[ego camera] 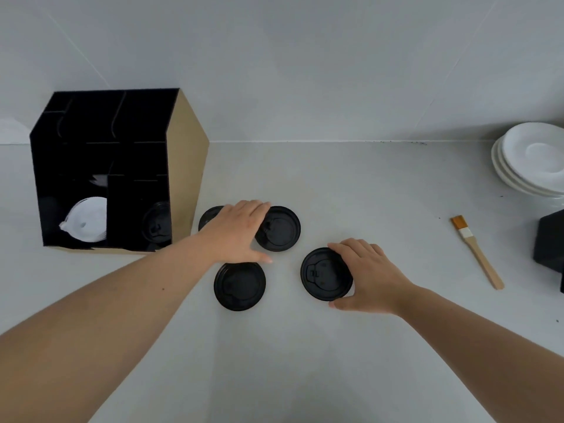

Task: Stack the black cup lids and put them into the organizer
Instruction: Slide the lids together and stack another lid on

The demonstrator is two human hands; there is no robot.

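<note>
Several black cup lids lie flat on the white counter. My right hand (370,276) grips the rightmost lid (323,274) by its right rim. My left hand (236,232) lies spread over two lids, the back middle lid (282,228) and a mostly hidden lid (207,216) beside the organizer, and I cannot tell whether it grips either. A front lid (239,285) sits untouched just below that hand. The black organizer (186,166) with tan sides stands at the left; a black lid (157,222) stands in its lower right slot and white lids (88,219) in the lower left slot.
A stack of white saucers (531,160) sits at the back right. A wooden-handled brush (477,251) lies right of the lids. A black object (551,239) is at the right edge. The wall runs behind the counter.
</note>
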